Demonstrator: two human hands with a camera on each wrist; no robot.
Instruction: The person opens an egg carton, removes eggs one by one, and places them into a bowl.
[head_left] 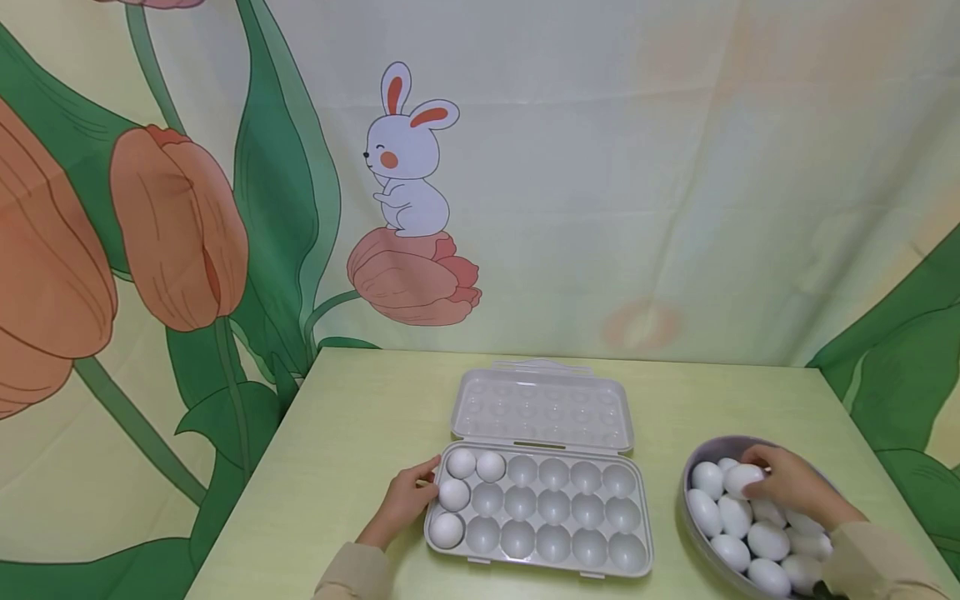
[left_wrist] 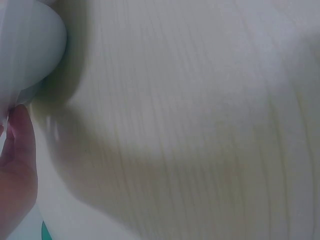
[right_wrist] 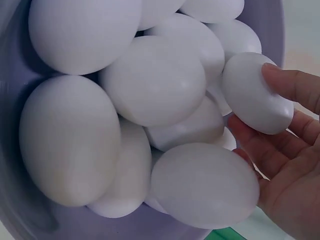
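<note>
A grey plastic egg tray [head_left: 553, 505] lies on the table with its clear lid [head_left: 542, 408] folded back. In the tray, white eggs fill the leftmost column, and one more egg [head_left: 491, 466] sits beside the rear one. My left hand [head_left: 405, 502] grips the tray's left edge; in the left wrist view its fingertips [left_wrist: 21, 117] are right at the rim. Over the bowl at the right, my right hand [head_left: 791, 482] pinches a white egg [right_wrist: 257, 92] between thumb and fingers, above the other eggs.
The round greyish-purple bowl [head_left: 693, 525] holds many loose white eggs and stands right of the tray. Under everything is a pale yellow-green table [head_left: 360, 400]. A curtain [head_left: 570, 208] with printed tulips and a rabbit hangs behind its far edge.
</note>
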